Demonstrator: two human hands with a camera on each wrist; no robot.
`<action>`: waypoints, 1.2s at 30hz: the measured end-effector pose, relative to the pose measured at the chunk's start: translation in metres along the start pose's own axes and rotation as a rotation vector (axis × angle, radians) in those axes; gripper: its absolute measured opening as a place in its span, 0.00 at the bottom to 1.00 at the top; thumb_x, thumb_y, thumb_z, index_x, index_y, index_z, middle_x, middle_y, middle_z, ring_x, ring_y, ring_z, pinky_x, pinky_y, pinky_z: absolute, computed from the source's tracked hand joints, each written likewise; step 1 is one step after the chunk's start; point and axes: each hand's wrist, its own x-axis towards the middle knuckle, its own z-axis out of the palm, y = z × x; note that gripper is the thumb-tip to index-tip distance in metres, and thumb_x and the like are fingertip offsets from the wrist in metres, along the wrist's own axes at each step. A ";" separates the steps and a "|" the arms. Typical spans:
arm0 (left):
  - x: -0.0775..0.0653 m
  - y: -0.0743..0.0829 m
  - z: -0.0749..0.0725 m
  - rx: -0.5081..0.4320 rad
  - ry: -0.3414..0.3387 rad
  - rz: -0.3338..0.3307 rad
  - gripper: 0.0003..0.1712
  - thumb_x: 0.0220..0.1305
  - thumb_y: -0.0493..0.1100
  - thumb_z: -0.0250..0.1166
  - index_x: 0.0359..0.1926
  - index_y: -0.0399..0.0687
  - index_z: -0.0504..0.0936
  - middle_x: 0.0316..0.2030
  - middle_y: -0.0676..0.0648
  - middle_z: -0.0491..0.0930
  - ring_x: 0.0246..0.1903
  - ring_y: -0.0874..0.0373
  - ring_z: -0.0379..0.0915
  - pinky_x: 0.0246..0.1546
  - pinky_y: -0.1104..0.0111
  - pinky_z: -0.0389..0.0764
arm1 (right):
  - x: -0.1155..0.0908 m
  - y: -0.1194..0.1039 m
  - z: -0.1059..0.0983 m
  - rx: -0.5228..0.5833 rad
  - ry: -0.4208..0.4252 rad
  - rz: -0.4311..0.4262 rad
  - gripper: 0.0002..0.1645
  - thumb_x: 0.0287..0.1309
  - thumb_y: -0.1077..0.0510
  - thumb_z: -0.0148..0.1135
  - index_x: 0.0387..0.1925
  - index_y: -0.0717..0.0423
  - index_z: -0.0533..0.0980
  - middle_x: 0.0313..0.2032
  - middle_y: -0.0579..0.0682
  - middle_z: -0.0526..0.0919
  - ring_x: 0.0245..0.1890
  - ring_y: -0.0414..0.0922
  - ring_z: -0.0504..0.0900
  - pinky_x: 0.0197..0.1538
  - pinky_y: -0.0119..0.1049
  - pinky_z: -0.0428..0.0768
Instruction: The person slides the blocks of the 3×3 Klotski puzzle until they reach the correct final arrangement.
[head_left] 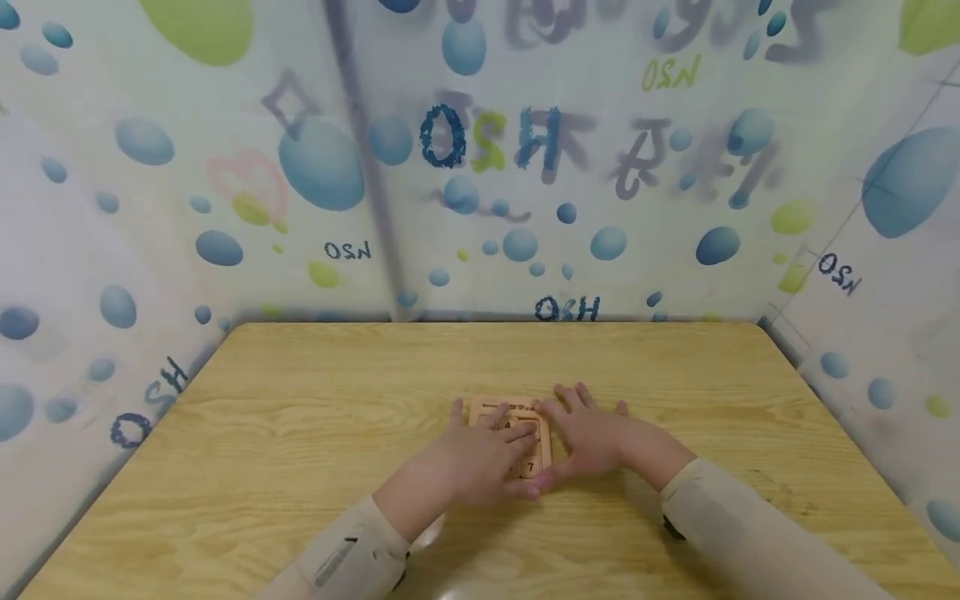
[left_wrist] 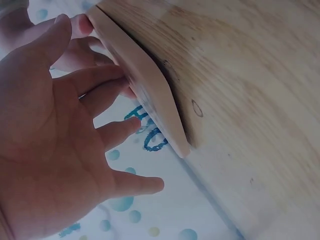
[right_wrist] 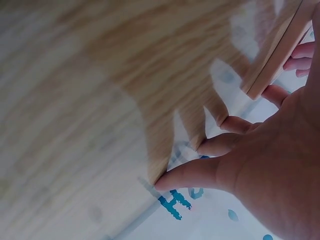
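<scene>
A flat wooden number puzzle [head_left: 547,446] with square numbered tiles lies on the table; a 4 and a 7 [head_left: 530,467] show between the fingers. My left hand [head_left: 480,462] reaches over its face, fingers stretched out, with middle fingertips on the tiles and the thumb at the lower right corner. Beside the right edge is my right hand [head_left: 596,437], its index finger near the top corner and its thumb by the bottom one. The other right fingers [right_wrist: 187,173] spread onto the table. Seen from the left wrist, the puzzle's thick side [left_wrist: 155,80] faces the camera. Most tiles are hidden under the left hand.
The light wood-grain table [head_left: 300,383] extends around the puzzle on all sides. A patterned curtain or sheet [head_left: 517,192] with blue and green drops rises behind its far edge, and similar panels [head_left: 67,250] stand along both sides.
</scene>
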 end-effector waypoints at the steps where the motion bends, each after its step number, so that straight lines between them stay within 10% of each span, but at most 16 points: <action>1: 0.000 0.001 0.000 -0.003 -0.004 0.003 0.45 0.72 0.79 0.51 0.82 0.68 0.63 0.83 0.63 0.56 0.86 0.49 0.44 0.76 0.23 0.49 | 0.000 0.000 0.000 0.002 -0.001 0.002 0.76 0.45 0.11 0.64 0.86 0.41 0.51 0.86 0.61 0.42 0.85 0.73 0.40 0.64 0.93 0.49; 11: -0.031 0.011 -0.002 -0.062 -0.031 0.037 0.41 0.73 0.78 0.51 0.79 0.70 0.69 0.80 0.65 0.62 0.87 0.50 0.43 0.75 0.22 0.48 | 0.000 -0.003 0.001 0.007 0.004 0.008 0.73 0.47 0.13 0.65 0.86 0.40 0.51 0.86 0.61 0.42 0.85 0.72 0.40 0.65 0.93 0.48; 18: -0.058 -0.006 0.004 -0.020 0.069 -0.113 0.46 0.71 0.75 0.58 0.79 0.56 0.70 0.83 0.53 0.62 0.85 0.44 0.48 0.74 0.21 0.49 | 0.000 -0.004 -0.001 0.024 0.011 0.008 0.74 0.47 0.13 0.67 0.86 0.40 0.50 0.86 0.61 0.41 0.85 0.71 0.38 0.67 0.92 0.45; 36: -0.011 -0.003 0.002 -0.078 0.050 -0.080 0.52 0.72 0.82 0.44 0.81 0.53 0.67 0.81 0.51 0.65 0.85 0.48 0.50 0.74 0.23 0.53 | 0.003 0.000 0.004 0.009 0.011 0.007 0.77 0.43 0.09 0.64 0.86 0.40 0.49 0.86 0.62 0.41 0.85 0.73 0.39 0.64 0.93 0.46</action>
